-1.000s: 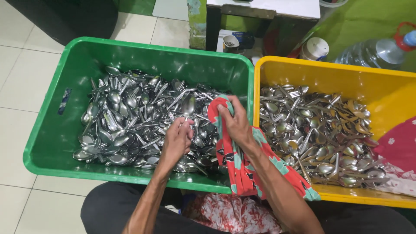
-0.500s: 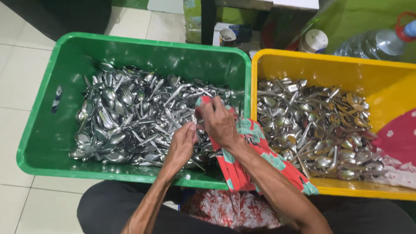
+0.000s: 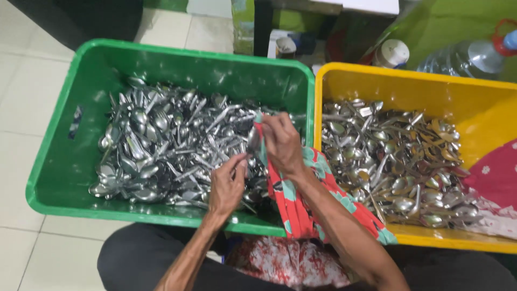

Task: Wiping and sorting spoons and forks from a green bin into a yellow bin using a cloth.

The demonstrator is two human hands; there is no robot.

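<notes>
Tiled floor [image 3: 21, 102], green crate [image 3: 54, 156] below your hands: right hand [image 3: 281, 143] cloth-wraps [image 3: 293, 207] a spoon [image 3: 253, 138]; left hand [image 3: 227, 186] pinches its handle — a loosened pinch could drop it among the unwiped cutlery [image 3: 161, 145].

Bright, even overhead light glints off the cutlery [image 3: 177, 145]; motion blur softens the whole frame.

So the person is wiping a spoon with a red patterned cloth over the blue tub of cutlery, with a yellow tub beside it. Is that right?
Not quite: the head view shows the tub under the hands is green, not blue. The right hand does hold the red patterned cloth around a spoon, with the yellow tub beside it.
</notes>
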